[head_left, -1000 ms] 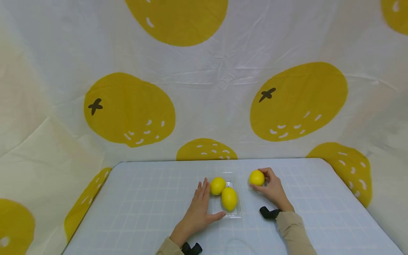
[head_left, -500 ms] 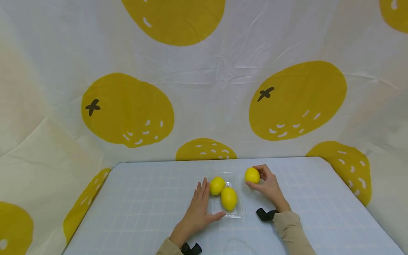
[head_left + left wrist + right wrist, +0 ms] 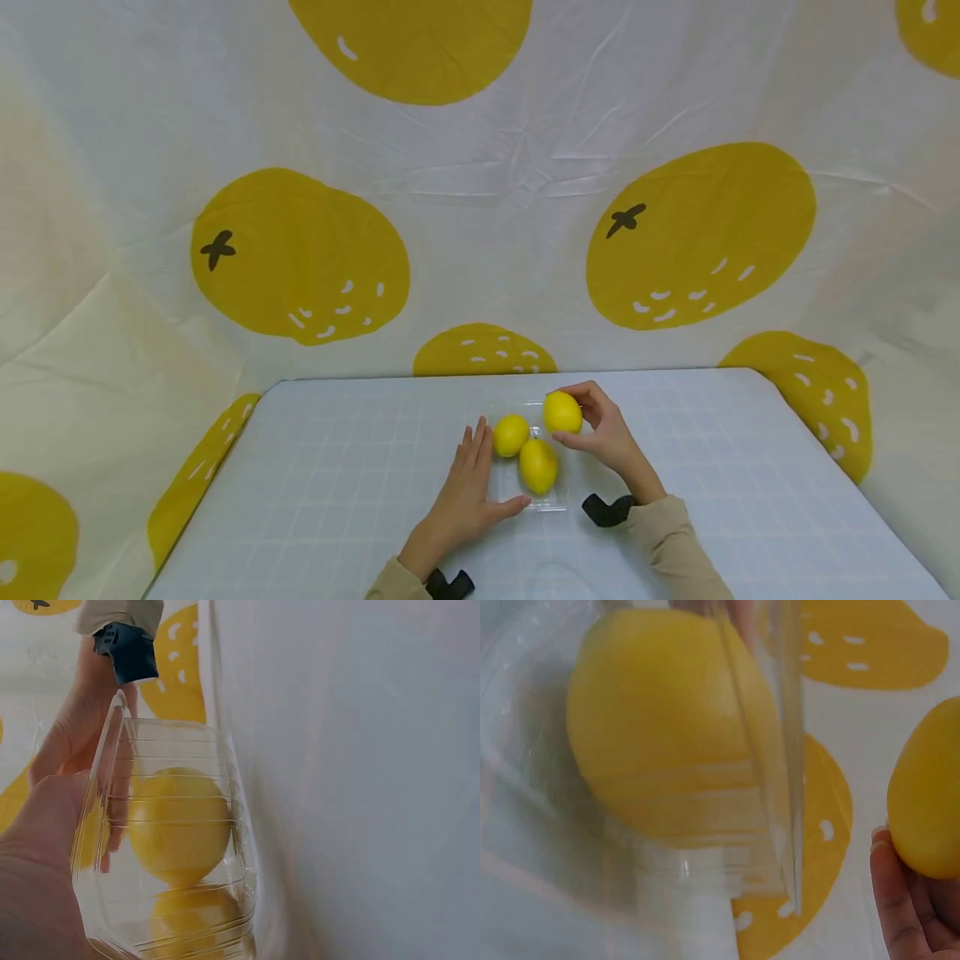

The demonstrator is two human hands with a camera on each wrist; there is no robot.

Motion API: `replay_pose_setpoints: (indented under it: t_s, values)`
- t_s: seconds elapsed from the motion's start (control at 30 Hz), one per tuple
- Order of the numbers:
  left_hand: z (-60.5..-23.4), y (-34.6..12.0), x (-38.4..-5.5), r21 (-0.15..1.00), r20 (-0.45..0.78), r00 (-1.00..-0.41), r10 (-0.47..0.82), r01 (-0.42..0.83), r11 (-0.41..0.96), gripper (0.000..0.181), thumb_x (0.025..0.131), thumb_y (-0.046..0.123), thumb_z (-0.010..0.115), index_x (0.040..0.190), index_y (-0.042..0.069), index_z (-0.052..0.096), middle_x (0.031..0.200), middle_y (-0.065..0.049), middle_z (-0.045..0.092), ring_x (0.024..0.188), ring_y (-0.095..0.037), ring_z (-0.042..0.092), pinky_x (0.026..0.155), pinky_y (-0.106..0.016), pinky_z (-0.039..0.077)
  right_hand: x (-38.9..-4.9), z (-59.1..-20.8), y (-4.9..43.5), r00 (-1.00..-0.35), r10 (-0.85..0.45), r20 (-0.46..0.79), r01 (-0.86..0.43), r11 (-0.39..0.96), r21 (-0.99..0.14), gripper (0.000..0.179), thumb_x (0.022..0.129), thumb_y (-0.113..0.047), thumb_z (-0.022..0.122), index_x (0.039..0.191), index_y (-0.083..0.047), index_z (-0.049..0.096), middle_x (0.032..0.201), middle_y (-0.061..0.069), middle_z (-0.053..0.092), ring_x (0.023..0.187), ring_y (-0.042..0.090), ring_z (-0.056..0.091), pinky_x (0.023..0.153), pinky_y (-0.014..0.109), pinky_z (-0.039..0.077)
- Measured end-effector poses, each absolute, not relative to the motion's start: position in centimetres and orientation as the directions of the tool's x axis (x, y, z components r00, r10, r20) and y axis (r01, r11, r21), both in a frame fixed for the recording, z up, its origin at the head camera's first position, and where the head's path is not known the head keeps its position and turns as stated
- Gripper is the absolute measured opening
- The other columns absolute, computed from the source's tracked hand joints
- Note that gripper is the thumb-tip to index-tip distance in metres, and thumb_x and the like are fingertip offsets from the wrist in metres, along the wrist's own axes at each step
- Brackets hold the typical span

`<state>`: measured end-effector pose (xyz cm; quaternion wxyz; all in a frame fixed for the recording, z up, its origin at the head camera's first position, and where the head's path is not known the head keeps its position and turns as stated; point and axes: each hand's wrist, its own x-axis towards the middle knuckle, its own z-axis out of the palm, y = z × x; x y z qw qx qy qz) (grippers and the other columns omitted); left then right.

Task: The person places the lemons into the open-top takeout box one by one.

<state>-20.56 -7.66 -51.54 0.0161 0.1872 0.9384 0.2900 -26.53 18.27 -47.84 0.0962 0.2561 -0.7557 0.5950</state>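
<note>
A clear plastic box [image 3: 557, 502] lies on the table, with two yellow lemons [image 3: 511, 435] [image 3: 538, 467] inside it. Along its left side my left hand [image 3: 467, 492] rests with straight fingers, the thumb spread toward the near edge. My right hand [image 3: 609, 435] pinches a third lemon [image 3: 562, 413] between thumb and fingers, over the box's far right corner. In the right wrist view this held lemon [image 3: 932, 791] appears beyond the box wall [image 3: 791, 817], partly cut off by the frame edge. Ribbed walls [image 3: 176, 739] of the box show in the left wrist view.
The table [image 3: 330, 492] bears a pale checked cloth. Behind and at both sides hangs a white curtain [image 3: 495, 275] printed with large yellow fruit. Black wrist cameras [image 3: 606, 510] sit on both wrists. A faint clear loop [image 3: 562, 565] lies near the front.
My right hand has carried its lemon leftward, from beside the box to over its far right corner. The left hand and the two lemons in the box have stayed put.
</note>
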Motion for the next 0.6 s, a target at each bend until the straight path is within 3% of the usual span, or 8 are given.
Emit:
replay_pose_setpoints:
  t_s: [0.2,0.4,0.5,0.6]
  values:
    - [-51.6,-7.7,-20.6,0.561,0.083,-0.928,0.362,0.344,0.753,0.118,0.081,0.072,0.064,0.160,0.006,0.007,0.167,-0.006,-0.006,0.152,-0.032,-0.004,0.118,-0.056,0.010,-25.7,-47.3,16.3,-0.793,-0.395,0.464,-0.549,0.134,-0.825,0.058,0.074,0.005,0.082,0.124,0.002,0.053,0.123,0.020,0.063,0.108,0.019,0.061,0.098,0.025,0.048]
    - [-51.8,-7.9,-20.6,0.564,0.125,-0.917,0.380,0.380,0.733,0.117,0.081,0.074,0.061,0.159,0.004,0.009,0.167,-0.008,-0.004,0.151,-0.035,-0.003,0.118,-0.056,0.011,-24.9,-47.6,15.1,-0.735,-0.515,0.441,-0.602,0.196,-0.774,0.058,0.074,-0.013,0.088,0.123,-0.015,0.058,0.125,0.002,0.064,0.111,0.018,0.060,0.101,0.040,0.046]
    - [-51.9,-8.0,-20.6,0.559,0.146,-0.911,0.385,0.397,0.728,0.118,0.081,0.077,0.058,0.159,0.002,0.010,0.167,-0.010,-0.003,0.151,-0.036,-0.001,0.118,-0.056,0.011,-24.6,-48.0,14.9,-0.700,-0.572,0.427,-0.630,0.214,-0.747,0.060,0.074,-0.021,0.089,0.126,-0.016,0.059,0.126,-0.002,0.063,0.113,0.018,0.058,0.101,0.046,0.045]
    - [-51.9,-8.0,-20.5,0.561,0.158,-0.908,0.389,0.407,0.721,0.119,0.081,0.078,0.057,0.158,0.002,0.010,0.167,-0.010,-0.003,0.151,-0.037,-0.001,0.118,-0.057,0.012,-24.5,-48.5,14.6,-0.669,-0.621,0.408,-0.649,0.223,-0.727,0.064,0.075,-0.022,0.089,0.130,-0.013,0.057,0.127,-0.003,0.062,0.113,0.017,0.058,0.100,0.043,0.045]
